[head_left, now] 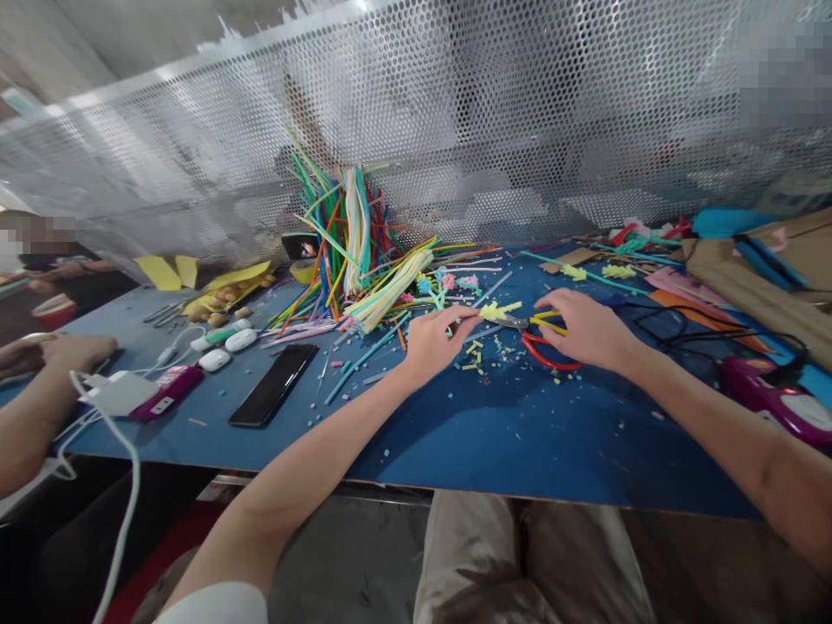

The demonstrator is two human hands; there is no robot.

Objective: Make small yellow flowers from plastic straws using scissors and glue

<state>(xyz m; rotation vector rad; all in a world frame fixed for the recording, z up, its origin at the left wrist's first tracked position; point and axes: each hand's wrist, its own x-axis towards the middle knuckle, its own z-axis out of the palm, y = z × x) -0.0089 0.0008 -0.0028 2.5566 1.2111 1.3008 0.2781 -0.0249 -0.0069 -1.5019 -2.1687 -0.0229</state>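
Observation:
Near the middle of the blue table, my left hand pinches a fuzzy yellow pipe-cleaner piece with short side branches. My right hand grips scissors with red and yellow handles. Their metal blades lie at the yellow piece, just beneath it; whether they are cutting into it cannot be made out. Small yellow and teal clippings are scattered on the tabletop below both hands. Beyond my left hand lies a bundle of pale yellow and white pipe cleaners.
Many coloured pipe cleaners stand before a perforated metal screen. A black phone, white chargers and a purple power strip lie left. Another purple strip and black cable lie right. Another person's arm rests at far left.

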